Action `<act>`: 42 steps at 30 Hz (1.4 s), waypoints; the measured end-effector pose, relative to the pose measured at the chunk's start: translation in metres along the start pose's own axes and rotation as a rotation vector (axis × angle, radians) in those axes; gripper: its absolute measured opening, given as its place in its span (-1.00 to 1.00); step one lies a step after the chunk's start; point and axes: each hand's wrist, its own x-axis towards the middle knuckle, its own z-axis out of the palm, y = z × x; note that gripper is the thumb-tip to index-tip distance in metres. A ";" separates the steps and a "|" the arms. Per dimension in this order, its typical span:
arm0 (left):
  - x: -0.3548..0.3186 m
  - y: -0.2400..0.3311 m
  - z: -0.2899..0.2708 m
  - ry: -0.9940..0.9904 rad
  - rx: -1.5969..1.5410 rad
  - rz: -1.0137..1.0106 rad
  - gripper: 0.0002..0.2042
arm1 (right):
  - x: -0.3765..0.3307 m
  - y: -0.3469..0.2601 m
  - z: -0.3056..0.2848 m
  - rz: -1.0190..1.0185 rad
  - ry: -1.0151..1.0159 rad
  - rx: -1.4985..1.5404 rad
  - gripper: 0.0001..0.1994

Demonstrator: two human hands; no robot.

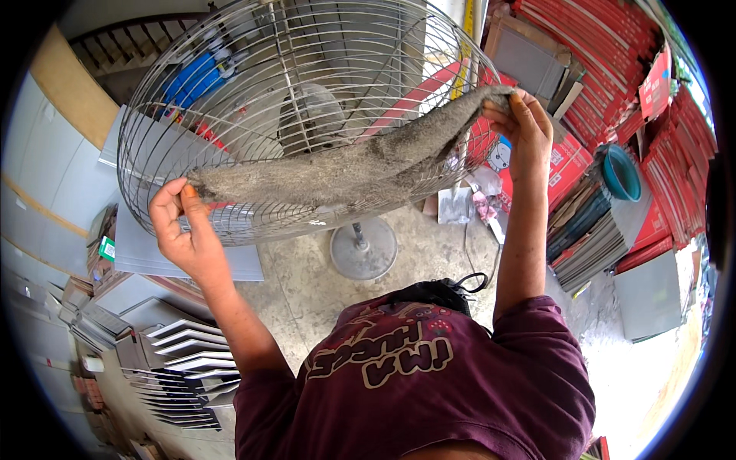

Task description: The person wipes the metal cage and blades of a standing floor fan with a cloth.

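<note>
A person's left hand and right hand pinch the 2 ends of a dusty gray cloth, apparently to keep it stretched, before the near rim of a wire fan cage; contact is unclear. The fan's broad round base, likely for stability, stands on the concrete floor.

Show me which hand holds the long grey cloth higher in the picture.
The right hand, nearer the red cardboard stacks; the left hand pinches the long grey cloth lower down.
</note>
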 end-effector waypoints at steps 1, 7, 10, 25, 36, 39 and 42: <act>0.001 -0.001 -0.003 -0.024 -0.051 -0.040 -0.87 | -0.001 -0.001 0.009 -0.038 0.002 0.011 -0.79; 0.004 -0.018 -0.029 0.030 -0.399 -0.226 -0.84 | -0.018 -0.009 0.054 -0.353 -0.098 0.071 -0.84; 0.004 -0.015 -0.032 0.169 -0.461 -0.196 -0.82 | -0.028 -0.009 0.078 -0.480 -0.129 0.041 -0.84; 0.004 -0.025 -0.053 0.432 -0.217 -0.065 -0.62 | -0.079 -0.004 0.195 -1.116 -0.397 -0.431 -0.62; -0.020 -0.005 0.007 0.176 -0.095 0.166 -0.47 | -0.077 0.006 0.167 -1.019 -0.323 -0.567 -0.49; -0.027 0.005 0.032 0.070 -0.124 0.249 -0.44 | -0.076 0.006 0.154 -0.998 -0.235 -0.597 -0.49; -0.039 0.014 0.053 -0.060 -0.077 0.382 -0.39 | -0.070 0.012 0.140 -1.020 -0.144 -0.620 -0.45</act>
